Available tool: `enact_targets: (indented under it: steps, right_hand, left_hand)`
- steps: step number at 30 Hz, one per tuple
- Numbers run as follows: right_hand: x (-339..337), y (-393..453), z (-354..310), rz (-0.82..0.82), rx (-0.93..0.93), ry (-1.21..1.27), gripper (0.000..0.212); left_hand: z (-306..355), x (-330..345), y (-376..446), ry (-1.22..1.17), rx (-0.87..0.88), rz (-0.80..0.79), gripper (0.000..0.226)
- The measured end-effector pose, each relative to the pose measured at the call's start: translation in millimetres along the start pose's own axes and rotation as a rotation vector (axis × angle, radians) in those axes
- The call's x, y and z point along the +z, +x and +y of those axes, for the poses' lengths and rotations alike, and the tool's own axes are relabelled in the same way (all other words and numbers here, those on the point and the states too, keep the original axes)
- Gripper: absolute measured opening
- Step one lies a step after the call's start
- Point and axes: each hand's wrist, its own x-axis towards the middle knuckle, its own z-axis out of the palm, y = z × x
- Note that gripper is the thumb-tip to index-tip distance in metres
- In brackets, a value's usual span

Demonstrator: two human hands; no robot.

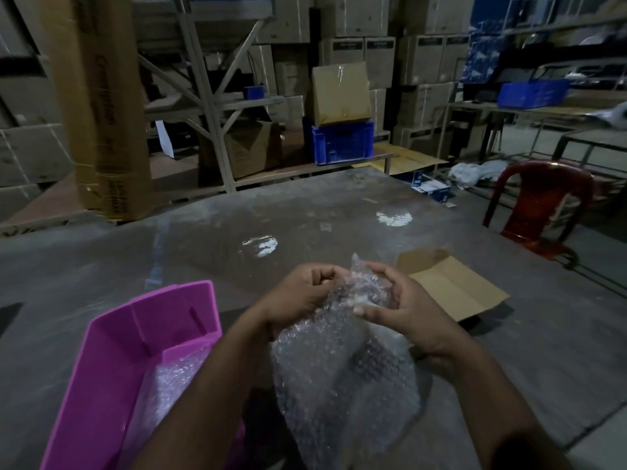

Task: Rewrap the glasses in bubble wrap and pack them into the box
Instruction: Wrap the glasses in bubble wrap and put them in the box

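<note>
Desk (237, 212): broad grey surface, dull and scuffed, with two bright patches of reflected light toward its middle and far right.

On it, near left: pink plastic bin (112, 361), open-topped, its inner wall slotted, holding bubble wrap.

On it, right: flat brown cardboard box (454, 290), unfolded, one corner close to the desk's right edge.

On it, far left: tall cardboard carton (101, 106), standing upright, printed lettering down its side, too blurred to read.

Both forearms are bare, as are the left hand (298, 293) and right hand (403, 307).
</note>
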Motion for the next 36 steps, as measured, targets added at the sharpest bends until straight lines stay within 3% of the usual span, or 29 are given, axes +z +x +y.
enact_targets:
  steps: [3,5,7,9,12,17,25,29,32,36]
  right_hand:
    - [-2,2,2,0.089,-0.024,0.161,0.032]
    - [-6,5,8,0.193,-0.03,0.115,0.02]
    - [-10,9,16,0.299,0.004,0.045,0.012]
    - [-13,11,24,0.416,0.039,0.038,0.015]
    - [-17,13,32,0.561,0.078,0.068,0.035]
    - [-20,17,36,0.722,0.053,0.195,0.032]
    - [-21,15,41,0.605,-0.005,0.177,0.016]
    - [-24,11,38,0.522,-0.018,0.128,0.024]
    - [-29,8,35,0.51,-0.027,-0.008,0.035]
    - [-37,8,33,0.54,-0.069,-0.315,0.023]
  left_hand:
    - [-3,-6,2,-0.098,-0.051,0.095,0.051]
    - [-16,-11,1,-0.211,-0.126,0.135,0.053]
    - [-32,-12,-3,-0.394,-0.168,0.068,0.052]
    - [-46,-9,-2,-0.427,-0.15,0.074,0.055]
    - [-59,-4,5,-0.407,-0.127,0.264,0.078]
    - [-66,-6,14,-0.338,0.041,0.426,0.053]
    - [-75,-7,20,-0.235,0.165,0.482,0.008]
    - [-68,-9,23,-0.191,0.139,0.422,0.028]
    - [-65,-15,28,-0.03,0.148,0.416,0.046]
    - [-68,-13,32,0.109,0.161,0.421,0.022]
